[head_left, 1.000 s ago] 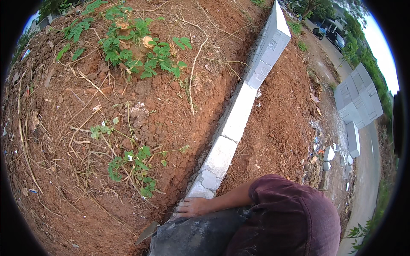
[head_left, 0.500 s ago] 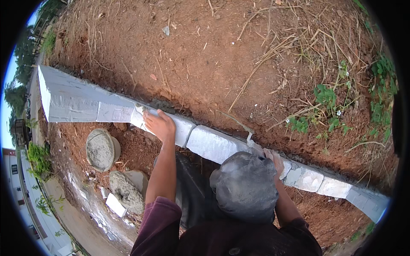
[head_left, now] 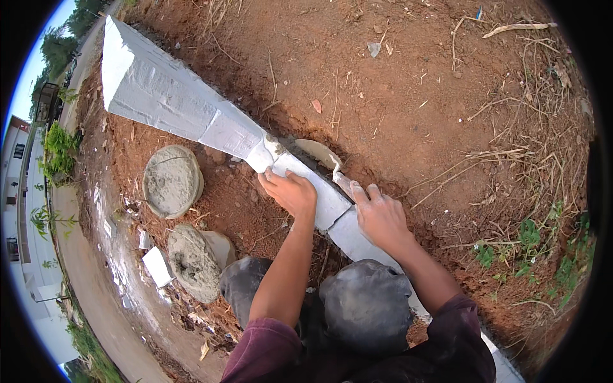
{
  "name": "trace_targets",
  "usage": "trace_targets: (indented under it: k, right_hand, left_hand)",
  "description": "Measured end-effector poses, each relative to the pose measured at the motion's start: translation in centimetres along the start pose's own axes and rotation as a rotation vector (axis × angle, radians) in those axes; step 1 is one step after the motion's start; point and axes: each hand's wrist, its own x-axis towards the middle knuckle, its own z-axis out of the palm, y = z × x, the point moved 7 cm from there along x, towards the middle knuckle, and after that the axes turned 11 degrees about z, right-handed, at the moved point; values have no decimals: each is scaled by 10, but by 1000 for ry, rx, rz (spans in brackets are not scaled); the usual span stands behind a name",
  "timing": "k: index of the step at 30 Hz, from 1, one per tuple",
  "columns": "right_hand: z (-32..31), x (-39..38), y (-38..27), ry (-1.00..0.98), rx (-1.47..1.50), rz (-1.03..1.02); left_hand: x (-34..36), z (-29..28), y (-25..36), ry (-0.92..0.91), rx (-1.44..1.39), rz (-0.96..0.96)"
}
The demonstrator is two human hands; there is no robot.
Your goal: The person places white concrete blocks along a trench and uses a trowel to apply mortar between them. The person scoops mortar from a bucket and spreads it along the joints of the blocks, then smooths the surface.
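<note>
A low row of white stone blocks (head_left: pixel 239 129) runs slantwise from the upper left to the lower right. My left hand (head_left: pixel 294 193) lies on one white block (head_left: pixel 313 182) of this row, fingers outstretched along its near side and thumb on the top. In my right hand (head_left: pixel 382 220) is a trowel (head_left: pixel 319 154), gripped by its handle, with the blade at the far side of the row. Grey mortar (head_left: pixel 274 145) shows at the joint beyond my left hand. The blade's lower edge is hidden or too blended with the soil to make out.
Two tubs of grey mortar stand at the left, a round tub (head_left: pixel 172 182) and a tilted tub (head_left: pixel 195 263). A white stone piece (head_left: pixel 158 267) lies beside them. My bent knees (head_left: pixel 367 306) are close to the row. Reddish soil (head_left: pixel 408 108) with dry stalks stretches beyond.
My right hand has brought the trowel leftward along the row, toward my left hand. My left hand still rests on the blocks. The view has swung, so the row slants more steeply.
</note>
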Motion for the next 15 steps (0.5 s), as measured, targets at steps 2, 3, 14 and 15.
trace_targets:
  k: [2,3,14,15]
  right_hand:
    - [6,31,-16,-21,-56,-27]
    - [8,48,-26,-7,-73,-48]
    - [9,111,-61,51,-83,-168]
    - [5,110,-58,83,-94,-172]
  left_hand:
    - [0,2,0,-5,-2,23]
    - [3,1,2,8,-19,36]
    - [7,3,-2,14,-87,44]
    - [7,5,7,17,-118,34]
